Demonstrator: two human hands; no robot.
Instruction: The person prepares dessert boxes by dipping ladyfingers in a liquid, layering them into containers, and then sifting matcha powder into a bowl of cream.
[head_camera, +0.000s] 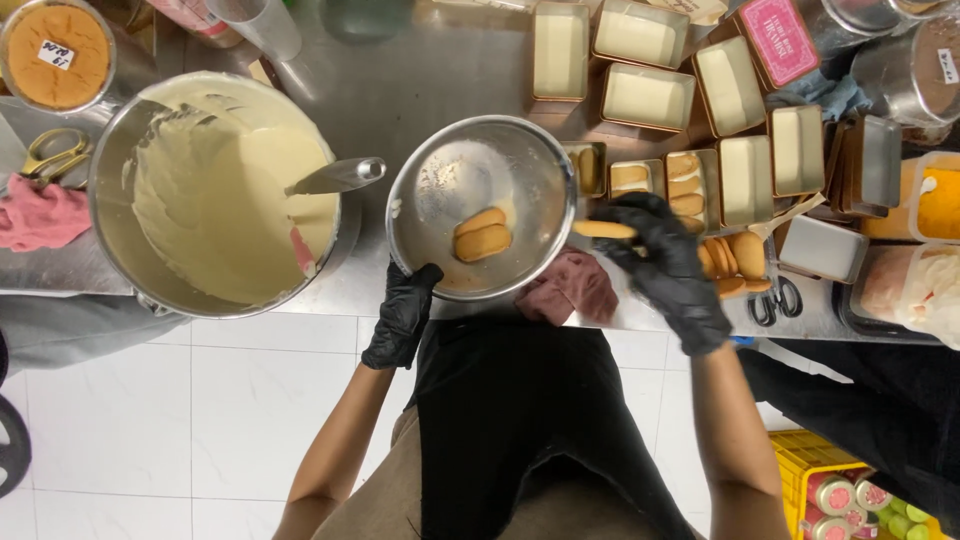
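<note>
A pale oblong ladyfinger biscuit (604, 229) is pinched by the black-gloved right hand (668, 268) just past the rim of the small shiny steel bowl (430, 190), where two biscuits (481, 236) lie. The bowl's near edge is gripped by the gloved left hand (403, 313). The biscuit is best kept level and lightly held, since soaked sponge probably breaks easily.

A big mixing bowl of cream (215, 190) with a spatula (335, 178) stands left of the grip on the counter (420, 80). Black scissors (775, 300) lie just right of it. Yellow scissors (48, 155) and a pink cloth (40, 215) lie far left.
</note>
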